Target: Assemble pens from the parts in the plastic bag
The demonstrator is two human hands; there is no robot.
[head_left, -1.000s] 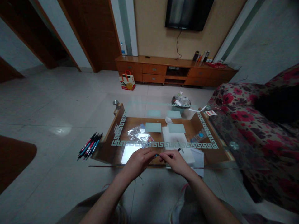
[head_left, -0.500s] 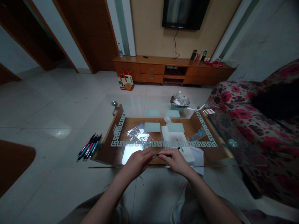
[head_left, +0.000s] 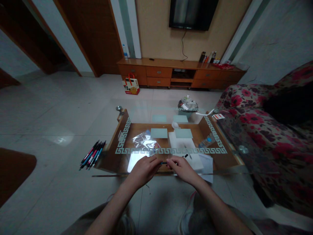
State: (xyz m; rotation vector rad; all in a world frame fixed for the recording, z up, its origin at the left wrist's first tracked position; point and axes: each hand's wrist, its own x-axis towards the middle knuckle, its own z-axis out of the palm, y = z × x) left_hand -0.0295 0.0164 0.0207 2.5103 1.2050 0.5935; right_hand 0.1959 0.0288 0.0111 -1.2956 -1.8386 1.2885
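Note:
Over the near edge of the glass coffee table (head_left: 141, 175), a slim dark pen (head_left: 163, 163) with a bit of blue spans the gap between my hands. My left hand (head_left: 146, 167) is closed around one end, its fingertips hiding that part. The other end is pinched in the fingers of my right hand (head_left: 179, 165). A small black piece (head_left: 186, 155) shows just beyond the right hand; whether it belongs to the pen or lies on the glass I cannot tell. Several pens (head_left: 92, 155) in black, pink and blue lie in a bunch at the table's left.
Beneath the glass are clear plastic wrapping (head_left: 144, 139), a white box (head_left: 182, 143) and a water bottle (head_left: 205, 142). A red-and-white card (head_left: 218, 116) rests at the far right. A floral sofa (head_left: 244, 98) stands on the right, a filled bin (head_left: 187, 105) behind the table.
My right fingers have shifted slightly along the pen, and less of its blue part shows. The view has moved very slightly; the bunch of pens is unchanged.

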